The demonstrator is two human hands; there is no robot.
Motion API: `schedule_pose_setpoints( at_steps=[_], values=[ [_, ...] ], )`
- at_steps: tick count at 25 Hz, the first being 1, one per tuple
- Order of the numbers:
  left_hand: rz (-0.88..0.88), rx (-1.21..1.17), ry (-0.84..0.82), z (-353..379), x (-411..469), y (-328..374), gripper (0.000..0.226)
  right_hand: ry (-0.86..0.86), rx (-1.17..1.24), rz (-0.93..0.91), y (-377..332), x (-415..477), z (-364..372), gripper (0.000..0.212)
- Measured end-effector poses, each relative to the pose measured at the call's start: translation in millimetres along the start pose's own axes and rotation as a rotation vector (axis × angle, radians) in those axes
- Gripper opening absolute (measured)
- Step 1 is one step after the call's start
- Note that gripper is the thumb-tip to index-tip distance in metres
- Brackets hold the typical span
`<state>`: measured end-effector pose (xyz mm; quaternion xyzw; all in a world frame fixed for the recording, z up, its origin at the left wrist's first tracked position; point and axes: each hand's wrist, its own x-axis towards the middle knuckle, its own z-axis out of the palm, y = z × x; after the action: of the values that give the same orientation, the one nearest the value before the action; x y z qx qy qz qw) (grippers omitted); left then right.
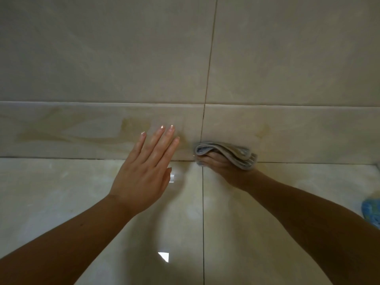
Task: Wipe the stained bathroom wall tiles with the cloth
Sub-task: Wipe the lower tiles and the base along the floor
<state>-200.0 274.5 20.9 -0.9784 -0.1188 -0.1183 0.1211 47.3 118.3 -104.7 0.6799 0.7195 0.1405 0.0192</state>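
Wall tile (298, 136): folded cloth (226, 153) in right grip (223, 168).

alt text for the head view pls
The right hand grips a folded grey cloth against the low beige wall tile, by a vertical grout line. The open left hand is held beside a yellowish stain; a smaller stain shows up-right of the cloth.
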Motion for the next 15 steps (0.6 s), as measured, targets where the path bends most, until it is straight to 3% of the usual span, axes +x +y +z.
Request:
schedule_pose_setpoints(
  at_steps=[3, 6, 9, 11, 15],
  values=[
    [0.020, -0.010, 0.018, 1.0, 7.6, 8.1, 0.067, -0.042, -0.059, 0.084, 33.7, -52.6, -26.9, 0.048],
    [0.039, -0.021, 0.037, -0.1, 13.8, 13.2, 0.067, 0.019, -0.199, 0.163, 54.0, -87.0, -56.9, 0.067],
    [0.045, -0.030, 0.052, -1.8, 16.1, 18.0, 0.068, 0.240, -0.300, 0.246, 44.4, -56.0, -73.2, 0.065],
    [0.051, -0.034, 0.051, -3.2, 16.2, 21.5, 0.068, 0.296, -0.314, 0.260, 31.5, -26.5, -76.7, 0.068],
    [0.087, 0.003, 0.049, -8.0, 18.9, 22.7, 0.067, 0.096, -0.392, 0.099, 13.6, -22.5, -45.0, 0.078]
  ],
)
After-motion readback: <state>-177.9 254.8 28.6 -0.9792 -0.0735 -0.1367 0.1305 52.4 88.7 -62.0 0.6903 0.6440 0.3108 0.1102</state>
